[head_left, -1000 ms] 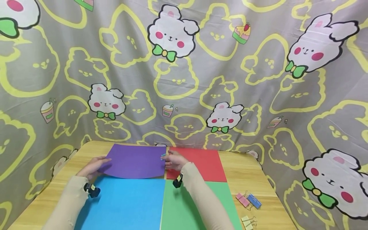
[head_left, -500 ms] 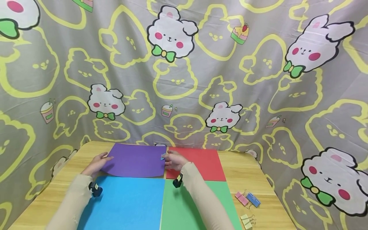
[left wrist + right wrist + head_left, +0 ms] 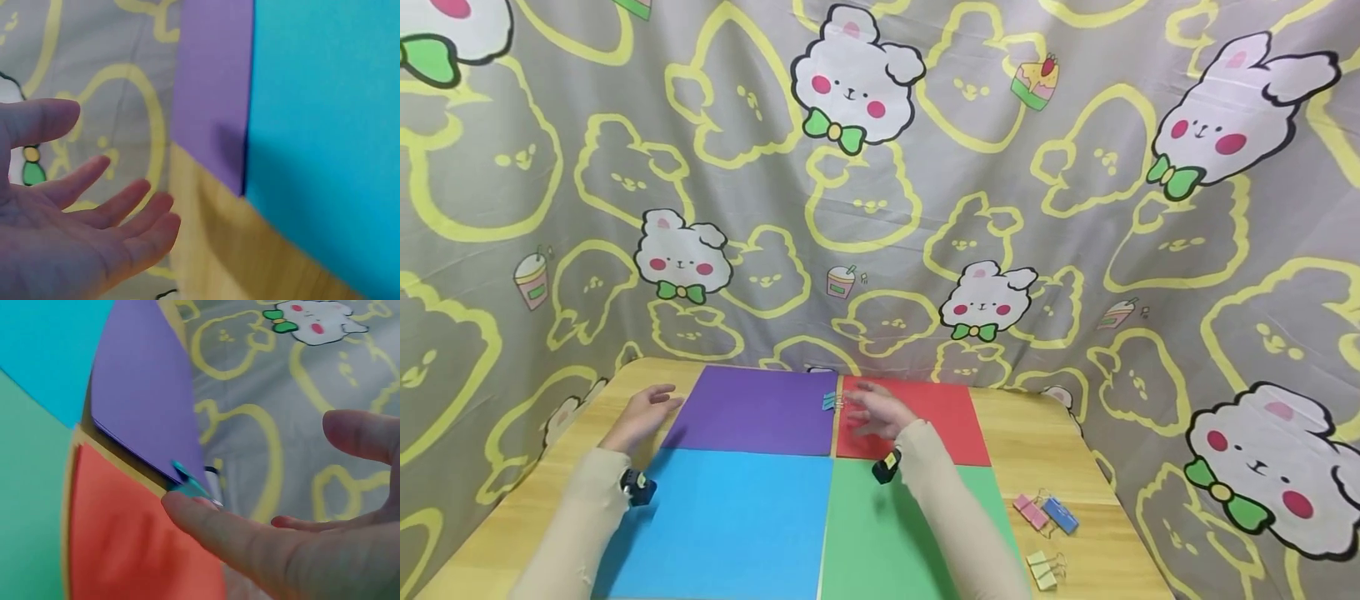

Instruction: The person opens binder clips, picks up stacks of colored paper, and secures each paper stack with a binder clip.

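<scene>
A teal binder clip [image 3: 830, 401] sits on the right edge of the purple sheet [image 3: 760, 410], near its far corner. My right hand [image 3: 880, 410] hovers just right of the clip, over the red sheet [image 3: 955, 421], its fingers apart. In the right wrist view, a fingertip overlaps part of the clip [image 3: 190, 485]; whether it touches cannot be told. Beside the purple sheet's left edge, my left hand [image 3: 642, 418] is raised off the table with fingers extended and holds nothing. In the left wrist view the palm of that hand [image 3: 81, 244] shows.
Nearer than the purple and red sheets lie a blue sheet [image 3: 730, 525] and a green sheet [image 3: 910, 533]. To the right on the wooden table [image 3: 1090, 475] are pink [image 3: 1032, 512], blue [image 3: 1061, 515] and pale yellow [image 3: 1042, 571] binder clips. A patterned curtain [image 3: 880, 192] hangs behind.
Both hands have let go: the left off the purple sheet's left edge, the right off the teal clip, moving slightly right. The purple sheet, bowed before, now lies flat.
</scene>
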`<action>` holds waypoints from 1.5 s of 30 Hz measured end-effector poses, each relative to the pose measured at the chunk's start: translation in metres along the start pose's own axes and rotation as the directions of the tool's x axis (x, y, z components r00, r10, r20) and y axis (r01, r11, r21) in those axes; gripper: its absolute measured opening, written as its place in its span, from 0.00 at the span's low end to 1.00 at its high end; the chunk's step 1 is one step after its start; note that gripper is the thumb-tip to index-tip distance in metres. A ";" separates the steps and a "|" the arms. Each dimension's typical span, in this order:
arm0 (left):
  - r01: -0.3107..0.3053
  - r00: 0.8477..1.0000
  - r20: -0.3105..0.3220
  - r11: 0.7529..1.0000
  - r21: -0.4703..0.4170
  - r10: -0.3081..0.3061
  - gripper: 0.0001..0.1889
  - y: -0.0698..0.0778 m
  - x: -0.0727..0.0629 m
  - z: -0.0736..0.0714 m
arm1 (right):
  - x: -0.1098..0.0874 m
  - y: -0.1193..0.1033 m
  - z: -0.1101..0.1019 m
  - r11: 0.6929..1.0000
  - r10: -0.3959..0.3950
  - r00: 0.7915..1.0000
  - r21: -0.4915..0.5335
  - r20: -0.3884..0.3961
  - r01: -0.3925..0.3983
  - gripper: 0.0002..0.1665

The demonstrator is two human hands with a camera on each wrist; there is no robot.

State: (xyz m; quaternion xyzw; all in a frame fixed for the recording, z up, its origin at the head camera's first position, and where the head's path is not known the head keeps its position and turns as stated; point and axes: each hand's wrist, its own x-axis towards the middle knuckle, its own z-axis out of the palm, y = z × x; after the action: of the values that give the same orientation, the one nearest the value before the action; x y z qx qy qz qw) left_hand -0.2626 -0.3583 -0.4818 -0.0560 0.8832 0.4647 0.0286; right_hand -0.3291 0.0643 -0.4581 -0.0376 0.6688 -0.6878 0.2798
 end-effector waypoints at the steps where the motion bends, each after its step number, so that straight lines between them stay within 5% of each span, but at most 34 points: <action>1: -0.015 1.000 -0.006 1.000 0.018 0.015 0.34 0.003 -0.003 -0.001 | -0.005 -0.003 -0.005 1.000 -0.014 1.000 -0.005 -0.011 0.014 0.42; 10: -0.029 0.999 0.035 0.977 0.211 0.022 0.37 0.012 -0.032 -0.011 | -0.064 -0.027 -0.039 0.971 -0.217 0.961 -0.137 -0.173 0.195 0.40; 19: 0.002 0.999 0.036 0.916 0.402 -0.018 0.39 0.004 -0.049 -0.012 | -0.127 -0.036 -0.084 0.908 -0.361 0.897 -0.315 -0.254 0.276 0.33; 26: 0.053 0.995 0.056 0.910 0.412 -0.083 0.43 0.012 -0.056 0.001 | -0.169 -0.034 -0.117 0.861 -0.414 0.844 -0.447 -0.342 0.241 0.33; 32: 0.102 0.991 0.033 0.901 0.422 -0.128 0.35 0.014 -0.057 0.012 | -0.195 -0.025 -0.140 0.807 -0.455 0.795 -0.563 -0.402 0.177 0.34; 39: 0.085 0.994 0.017 0.845 0.528 -0.110 0.41 0.018 -0.051 0.016 | -0.212 -0.009 -0.176 0.750 -0.385 0.797 -0.661 -0.466 -0.025 0.38; 45: 0.119 0.990 -0.001 0.851 0.512 -0.138 0.36 0.024 -0.045 0.025 | -0.232 0.005 -0.209 0.734 -0.298 0.785 -0.656 -0.544 -0.176 0.41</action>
State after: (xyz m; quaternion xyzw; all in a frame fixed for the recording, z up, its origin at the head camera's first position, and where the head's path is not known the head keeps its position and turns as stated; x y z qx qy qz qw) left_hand -0.2209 -0.3208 -0.4721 -0.0968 0.9683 0.2122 0.0891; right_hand -0.2216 0.3534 -0.4099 0.0667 0.9229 -0.3791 -0.0117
